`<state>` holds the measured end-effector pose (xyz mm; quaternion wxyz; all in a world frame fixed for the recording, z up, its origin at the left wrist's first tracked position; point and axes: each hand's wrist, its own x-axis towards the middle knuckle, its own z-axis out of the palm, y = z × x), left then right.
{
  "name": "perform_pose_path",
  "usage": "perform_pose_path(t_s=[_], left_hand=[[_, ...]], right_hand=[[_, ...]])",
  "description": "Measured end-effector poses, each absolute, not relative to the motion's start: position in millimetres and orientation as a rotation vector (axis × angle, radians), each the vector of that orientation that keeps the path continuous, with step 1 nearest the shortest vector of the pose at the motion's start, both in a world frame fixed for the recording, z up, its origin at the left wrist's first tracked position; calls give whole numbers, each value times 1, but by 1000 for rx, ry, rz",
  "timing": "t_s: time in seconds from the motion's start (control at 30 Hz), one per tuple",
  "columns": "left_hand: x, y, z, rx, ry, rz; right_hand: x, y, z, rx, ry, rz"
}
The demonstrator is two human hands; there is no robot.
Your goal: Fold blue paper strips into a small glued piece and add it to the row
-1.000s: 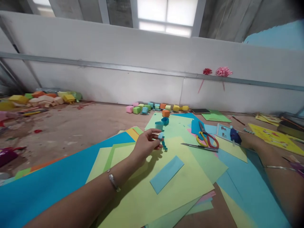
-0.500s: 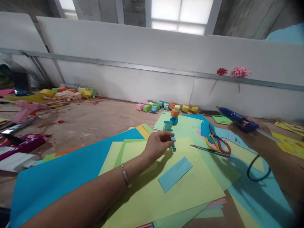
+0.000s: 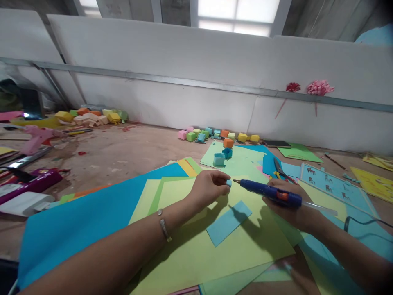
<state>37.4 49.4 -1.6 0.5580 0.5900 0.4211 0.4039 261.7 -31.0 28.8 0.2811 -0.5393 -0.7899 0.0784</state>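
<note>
Between thumb and fingers, my left hand pinches a small light-blue paper piece above yellow-green paper sheets. My right hand grips a dark blue glue gun. Its nozzle points left, close to the paper piece; I cannot tell whether they touch. A light-blue paper strip lies on the sheets below both hands. Beyond my left hand stand an open pale-teal paper box, a darker teal one and an orange paper block. Scissors are partly hidden behind the glue gun and my right hand.
Small coloured paper blocks line the foot of the white panel. More blocks are piled at back left. A pink glue gun and a purple power strip lie left. Blue sheets spread under the paper stack.
My right hand has swung in from the right with the glue gun, bringing its nozzle beside the paper piece. My left hand keeps its pinch, and the view has shifted slightly.
</note>
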Motion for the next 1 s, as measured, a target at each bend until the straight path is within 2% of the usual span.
perform_pose_path(t_s=[0.47,1.0], left_hand=[[38,42,7,1214,872,848],[37,45,1,1543,943,933]], right_hand=[[262,-33,21,-1401,-2264,73],[271,-33,22,-1359,-2305,72]])
